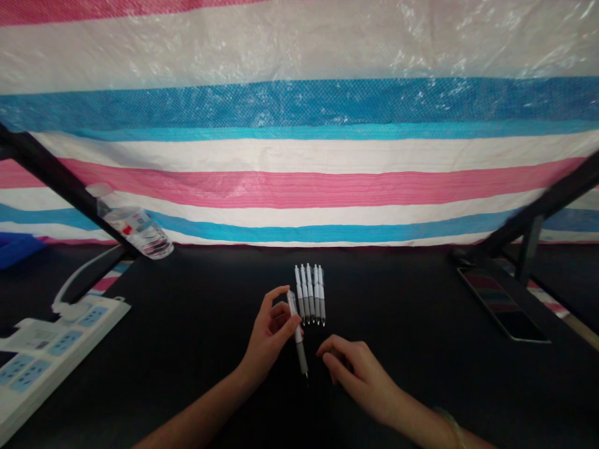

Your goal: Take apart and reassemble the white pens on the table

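A white pen with a grey grip and a clear clip point(299, 349) is in my left hand point(274, 330), pinched between thumb and fingers, its tip pointing toward me. Just to the right is my right hand point(358, 371), its fingers loosely curled and nothing visible in them; it is apart from the pen. Beyond both hands, several similar white pens point(310, 293) lie side by side in a row on the black table point(224, 280), tips toward me.
A white power strip point(60, 349) with a plugged-in adapter point(35, 337) lies at the left. A clear plastic bottle point(140, 231) leans near the left frame bar point(60, 181). At the right lies a phone point(503, 305) beside another black bar point(533, 212). A striped sheet point(299, 187) hangs behind.
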`<state>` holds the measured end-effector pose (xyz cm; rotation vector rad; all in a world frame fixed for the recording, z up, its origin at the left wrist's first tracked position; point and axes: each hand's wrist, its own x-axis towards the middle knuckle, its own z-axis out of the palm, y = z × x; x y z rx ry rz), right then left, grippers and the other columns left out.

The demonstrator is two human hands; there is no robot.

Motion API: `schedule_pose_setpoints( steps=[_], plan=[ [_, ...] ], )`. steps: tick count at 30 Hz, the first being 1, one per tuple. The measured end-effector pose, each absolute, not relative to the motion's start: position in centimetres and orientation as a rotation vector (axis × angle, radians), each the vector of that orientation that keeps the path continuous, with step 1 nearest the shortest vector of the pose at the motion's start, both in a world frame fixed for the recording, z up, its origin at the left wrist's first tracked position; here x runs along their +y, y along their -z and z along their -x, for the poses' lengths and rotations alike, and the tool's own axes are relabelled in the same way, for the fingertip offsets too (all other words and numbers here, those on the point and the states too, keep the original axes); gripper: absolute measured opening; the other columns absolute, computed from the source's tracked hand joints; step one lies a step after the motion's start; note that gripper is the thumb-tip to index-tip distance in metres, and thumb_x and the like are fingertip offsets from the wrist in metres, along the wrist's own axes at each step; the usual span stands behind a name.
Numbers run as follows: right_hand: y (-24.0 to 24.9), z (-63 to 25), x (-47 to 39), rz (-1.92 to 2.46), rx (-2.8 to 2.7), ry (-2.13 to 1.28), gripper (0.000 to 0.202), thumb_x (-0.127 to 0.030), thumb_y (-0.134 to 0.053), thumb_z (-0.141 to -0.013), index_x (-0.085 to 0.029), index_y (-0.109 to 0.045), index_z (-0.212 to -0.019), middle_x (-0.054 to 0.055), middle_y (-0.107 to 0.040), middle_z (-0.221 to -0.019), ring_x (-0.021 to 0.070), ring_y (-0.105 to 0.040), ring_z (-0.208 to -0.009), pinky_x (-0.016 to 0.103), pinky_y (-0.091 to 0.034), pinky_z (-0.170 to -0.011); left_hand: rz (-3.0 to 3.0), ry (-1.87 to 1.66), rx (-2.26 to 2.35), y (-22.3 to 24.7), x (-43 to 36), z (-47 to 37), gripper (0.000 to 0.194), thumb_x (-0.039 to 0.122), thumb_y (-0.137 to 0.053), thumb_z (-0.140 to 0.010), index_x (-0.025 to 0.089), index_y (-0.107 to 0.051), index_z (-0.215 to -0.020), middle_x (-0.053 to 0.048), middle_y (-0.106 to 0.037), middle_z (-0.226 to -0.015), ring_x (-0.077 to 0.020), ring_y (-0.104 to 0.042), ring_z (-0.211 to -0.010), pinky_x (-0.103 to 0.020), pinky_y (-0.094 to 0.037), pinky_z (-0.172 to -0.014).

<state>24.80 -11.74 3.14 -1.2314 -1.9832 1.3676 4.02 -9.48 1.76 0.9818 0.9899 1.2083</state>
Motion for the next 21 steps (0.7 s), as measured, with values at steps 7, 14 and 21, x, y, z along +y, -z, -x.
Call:
schedule_pose_setpoints(
  steps=[7,14,21],
  plan=[
    [-3.18,-24.69,-11.73,1.24,-1.993,-1.352,0.022,-0.03,-0.048,-0.098,-0.018,-0.067,-0.094,-0.004,-0.054,-0.065,0.0119,-0.049,-0.058,0.023,-0.033,-0.055,-0.953,-1.22,0.992,-1.82,-9.47,-4.03,0.054,0.026,-0.075,-0.082,0.027,-0.044,-0.126,0.005,-0.062,-0.078,-0.0154,-0.066,-0.067,-0.03,-0.056,-0.064],
    [-3.09,-24.74,-11.83,1.24,-2.01,-1.325,0.02,-0.028,-0.049,-0.097,-0.018,-0.067,-0.094,-0.004,-0.054,-0.064,0.0119,-0.05,-0.058,0.023,-0.034,-0.056,-0.927,-1.223,0.992,-1.65,-9.18,-3.97,0.061,0.027,-0.076,-0.081,0.028,-0.042,-0.132,0.004,-0.065,-0.082,-0.0154,-0.067,-0.068,-0.03,-0.057,-0.065],
    [-2.82,-24.74,-11.82,1.235,-2.026,-1.314,0.02,-0.027,-0.049,-0.097,-0.018,-0.067,-0.096,-0.004,-0.055,-0.066,0.0117,-0.05,-0.058,0.023,-0.033,-0.055,-0.926,-1.232,0.993,-1.5,-9.08,-3.86,0.056,0.026,-0.075,-0.083,0.027,-0.043,-0.129,0.005,-0.063,-0.079,-0.0143,-0.065,-0.067,-0.029,-0.056,-0.065]
  ],
)
